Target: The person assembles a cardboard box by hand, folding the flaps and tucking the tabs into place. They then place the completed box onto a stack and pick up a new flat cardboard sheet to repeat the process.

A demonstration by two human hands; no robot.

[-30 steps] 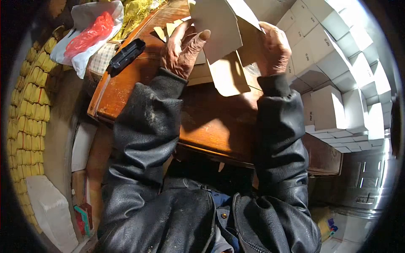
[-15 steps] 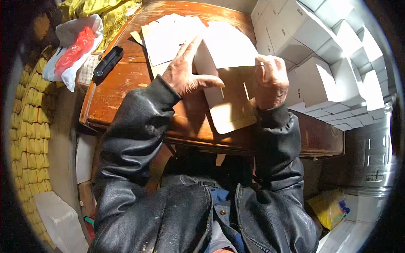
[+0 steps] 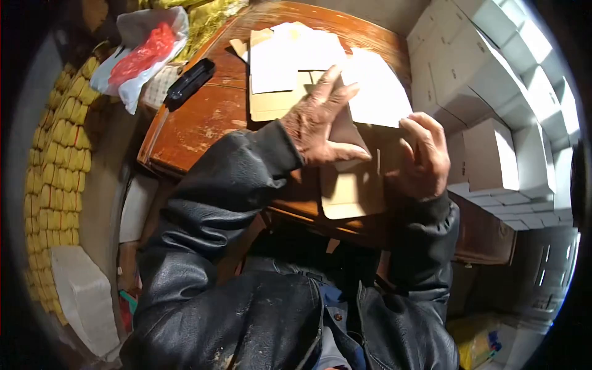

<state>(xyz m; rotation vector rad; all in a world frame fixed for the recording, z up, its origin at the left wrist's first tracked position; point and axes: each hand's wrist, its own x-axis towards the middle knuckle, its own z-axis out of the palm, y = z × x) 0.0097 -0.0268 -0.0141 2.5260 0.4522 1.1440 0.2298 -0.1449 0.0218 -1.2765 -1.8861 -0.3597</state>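
Many white boxes (image 3: pixel 493 154) stood stacked at the person's right. Wooden table (image 3: pixel 197 123) carried loose flat sheets (image 3: pixel 274 61). One cardboard sheet (image 3: pixel 351 194) lay at the near table edge; left hand (image 3: pixel 320 123) pressed it, fingers spread; right hand (image 3: pixel 425 157) gripped its right side, fingers curled.

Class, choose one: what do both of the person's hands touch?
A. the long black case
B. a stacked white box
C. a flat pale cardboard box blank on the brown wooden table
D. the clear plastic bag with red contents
C: the left hand and the right hand both lie on the flat pale cardboard box blank on the wooden table.
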